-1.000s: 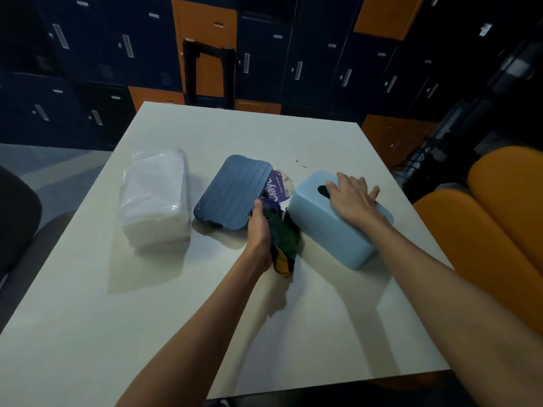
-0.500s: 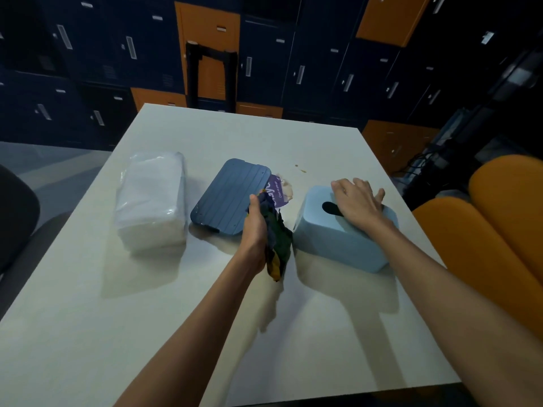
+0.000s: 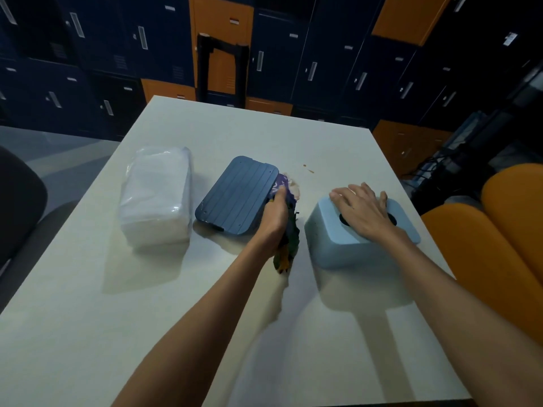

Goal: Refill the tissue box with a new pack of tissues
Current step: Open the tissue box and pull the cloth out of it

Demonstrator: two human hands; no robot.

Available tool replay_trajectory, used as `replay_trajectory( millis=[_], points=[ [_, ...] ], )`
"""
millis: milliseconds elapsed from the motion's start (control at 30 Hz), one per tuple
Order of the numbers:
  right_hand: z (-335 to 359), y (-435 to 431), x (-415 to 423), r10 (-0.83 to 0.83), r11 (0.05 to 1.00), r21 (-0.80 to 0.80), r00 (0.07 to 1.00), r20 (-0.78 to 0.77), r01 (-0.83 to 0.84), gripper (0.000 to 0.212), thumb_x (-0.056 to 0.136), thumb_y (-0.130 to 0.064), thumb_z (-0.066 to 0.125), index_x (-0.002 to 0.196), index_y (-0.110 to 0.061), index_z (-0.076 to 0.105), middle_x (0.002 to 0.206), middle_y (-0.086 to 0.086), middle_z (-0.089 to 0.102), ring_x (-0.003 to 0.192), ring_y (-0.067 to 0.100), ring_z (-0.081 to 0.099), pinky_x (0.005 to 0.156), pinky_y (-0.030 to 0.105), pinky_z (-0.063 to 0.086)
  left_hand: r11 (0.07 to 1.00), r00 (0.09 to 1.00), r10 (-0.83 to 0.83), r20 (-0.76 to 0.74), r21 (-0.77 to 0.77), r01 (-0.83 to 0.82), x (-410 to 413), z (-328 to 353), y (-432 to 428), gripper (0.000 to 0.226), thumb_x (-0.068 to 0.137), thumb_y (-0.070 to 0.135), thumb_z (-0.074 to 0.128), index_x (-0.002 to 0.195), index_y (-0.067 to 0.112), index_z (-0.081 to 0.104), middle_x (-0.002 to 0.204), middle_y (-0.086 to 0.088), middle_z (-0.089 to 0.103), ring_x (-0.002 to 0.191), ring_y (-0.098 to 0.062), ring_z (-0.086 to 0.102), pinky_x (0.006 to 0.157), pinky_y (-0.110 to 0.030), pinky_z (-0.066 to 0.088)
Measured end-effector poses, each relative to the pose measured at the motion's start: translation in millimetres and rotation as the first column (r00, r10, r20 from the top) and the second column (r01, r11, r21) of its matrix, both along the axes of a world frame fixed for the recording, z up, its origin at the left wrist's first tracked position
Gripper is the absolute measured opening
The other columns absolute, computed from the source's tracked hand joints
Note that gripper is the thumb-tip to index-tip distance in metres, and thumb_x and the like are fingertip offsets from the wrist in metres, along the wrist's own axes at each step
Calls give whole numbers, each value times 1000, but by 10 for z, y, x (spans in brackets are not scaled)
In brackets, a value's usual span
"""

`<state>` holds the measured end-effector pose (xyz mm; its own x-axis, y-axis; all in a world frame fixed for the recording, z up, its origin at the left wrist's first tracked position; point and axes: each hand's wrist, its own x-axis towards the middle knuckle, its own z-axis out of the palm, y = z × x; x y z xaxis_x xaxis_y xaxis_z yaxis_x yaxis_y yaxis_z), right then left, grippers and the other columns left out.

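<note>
Two hands work over the surface (image 3: 147, 318): left hand (image 3: 276, 218) grips a crumpled wrapper (image 3: 289, 239); right hand (image 3: 364, 210) rests flat, fingers straight, on the tissue box (image 3: 332, 245).

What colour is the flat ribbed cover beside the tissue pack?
The flat ribbed plastic cover is dark blue, clearest in the head view.

Tissue box (image 3: 346, 248) and new tissue pack (image 3: 155, 201) lying apart
The pale blue box is sitting slot-up at right; the clear-wrapped white pack is lying flat at left.
</note>
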<state>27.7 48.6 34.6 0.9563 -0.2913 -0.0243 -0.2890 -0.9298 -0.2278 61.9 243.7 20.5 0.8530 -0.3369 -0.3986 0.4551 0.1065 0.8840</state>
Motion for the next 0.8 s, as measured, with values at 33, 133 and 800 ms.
replay_trajectory(
  millis=[33, 133, 800],
  points=[
    [0, 32, -2, 1, 1000, -15, 1000, -10, -1, 50, 98, -57, 20, 133, -36, 48, 150, -1, 36, 145, 22, 14, 115, 57, -4, 999, 999, -39, 16, 14, 39, 9, 25, -82, 46, 98, 45, 30, 100, 8, 58, 83, -13, 53, 69, -18, 48, 62, -28, 39],
    [22, 69, -6, -3, 1000, -15, 1000, -2, 3, 46, 98, -54, 22, 128, -34, 50, 144, -2, 42, 140, 20, 21, 114, 57, -3, 994, 994, -105, 16, 12, 105, 43, -77, -442, 47, 91, 50, 28, 82, 12, 53, 70, -8, 51, 61, -21, 46, 56, -29, 36],
    [43, 88, -20, 18, 999, -35, 1000, -20, -19, 44, 99, -53, 19, 132, -36, 44, 141, 4, 41, 138, 20, 22, 112, 58, -2, 999, 992, -29, 123, -9, 31, -163, -223, -748, 60, 95, 59, 27, 130, 15, 46, 130, -6, 56, 106, -15, 58, 88, -34, 50]
  ],
)
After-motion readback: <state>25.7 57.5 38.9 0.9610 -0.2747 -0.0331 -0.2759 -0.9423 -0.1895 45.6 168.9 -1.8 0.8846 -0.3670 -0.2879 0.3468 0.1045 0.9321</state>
